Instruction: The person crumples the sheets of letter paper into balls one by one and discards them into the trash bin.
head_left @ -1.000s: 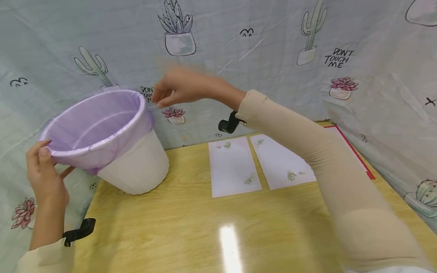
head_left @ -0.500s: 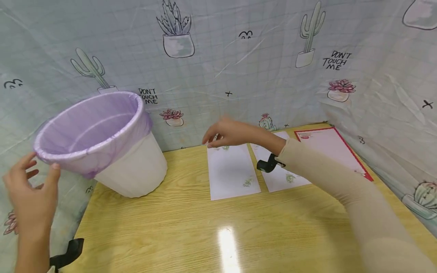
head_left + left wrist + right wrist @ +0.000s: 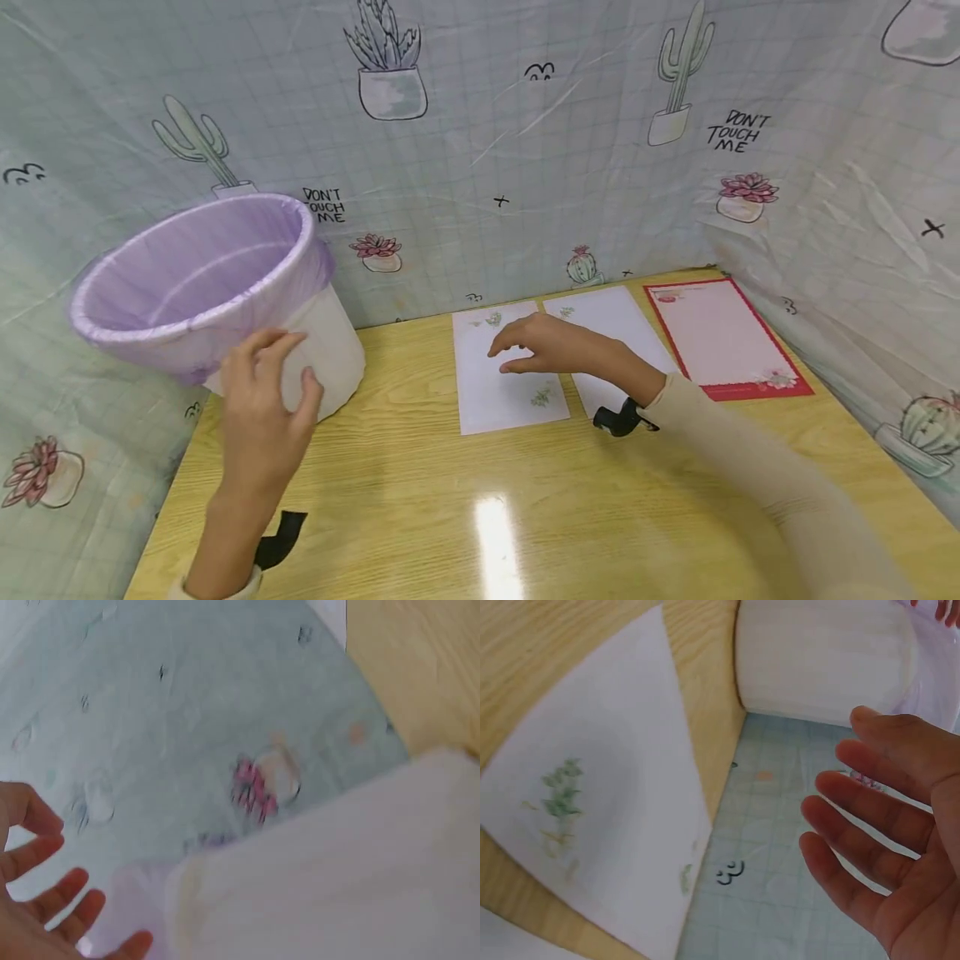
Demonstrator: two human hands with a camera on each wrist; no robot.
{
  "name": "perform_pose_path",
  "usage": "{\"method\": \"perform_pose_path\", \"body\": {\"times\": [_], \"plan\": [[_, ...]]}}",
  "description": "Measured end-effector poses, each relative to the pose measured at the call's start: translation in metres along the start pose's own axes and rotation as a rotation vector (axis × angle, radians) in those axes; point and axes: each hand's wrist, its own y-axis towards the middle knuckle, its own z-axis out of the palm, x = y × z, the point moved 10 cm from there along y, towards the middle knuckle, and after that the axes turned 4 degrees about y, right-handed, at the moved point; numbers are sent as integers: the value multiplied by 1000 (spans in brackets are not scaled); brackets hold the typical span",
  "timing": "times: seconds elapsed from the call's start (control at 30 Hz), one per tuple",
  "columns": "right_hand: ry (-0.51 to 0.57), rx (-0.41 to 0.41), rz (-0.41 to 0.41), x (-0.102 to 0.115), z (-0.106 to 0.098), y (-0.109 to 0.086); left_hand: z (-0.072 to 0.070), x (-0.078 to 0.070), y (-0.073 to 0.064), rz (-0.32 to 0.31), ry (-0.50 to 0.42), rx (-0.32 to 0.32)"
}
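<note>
A white trash bin (image 3: 330, 358) stands at the left of the table, lined with a purple trash bag (image 3: 217, 250) folded down over its rim. In front of the bin is my left hand (image 3: 262, 408), fingers loosely bent and holding nothing; whether it touches the bin I cannot tell. My right hand (image 3: 551, 343) hovers above the leftmost white sheet of paper (image 3: 495, 400), relaxed, with nothing in its fingers. The right wrist view shows the same hand (image 3: 900, 825) with its fingers spread apart, while in the left wrist view the left fingers (image 3: 67, 892) lie near the bag.
A second white sheet (image 3: 600, 321) lies beside the first, and a red-bordered sheet (image 3: 723, 333) lies at the back right. The yellow wooden table (image 3: 420, 500) meets a cloth backdrop (image 3: 465, 150) printed with cacti behind and at both sides.
My left hand has let go of the bag-covered rim and moved right, in front of the bin. The right hand has come away from the bin, rightward and down, over the papers.
</note>
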Motion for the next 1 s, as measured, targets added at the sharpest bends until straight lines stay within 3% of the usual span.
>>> {"method": "perform_pose_path", "body": {"times": [0.13,0.3,0.47,0.6,0.7,0.8,0.9,1.0], "plan": [[-5,-1,71,-13,13,-10,56,-7,-6,80,-82,217],[6,-57,228,-37,22,-26,131,-13,-17,121,-127,512],[58,-77,404,-59,35,-41,205,-18,-34,126,-149,816],[71,-66,479,-70,45,-44,255,-14,-46,98,-172,1010],[76,-61,494,-73,51,-44,285,-8,-55,89,-174,1108],[63,-52,484,-72,55,-42,305,-3,-66,110,-166,1184],[37,-50,486,-73,57,-42,318,1,-78,108,-160,1257],[14,-46,492,-76,57,-45,326,3,-84,61,-171,1307]]}}
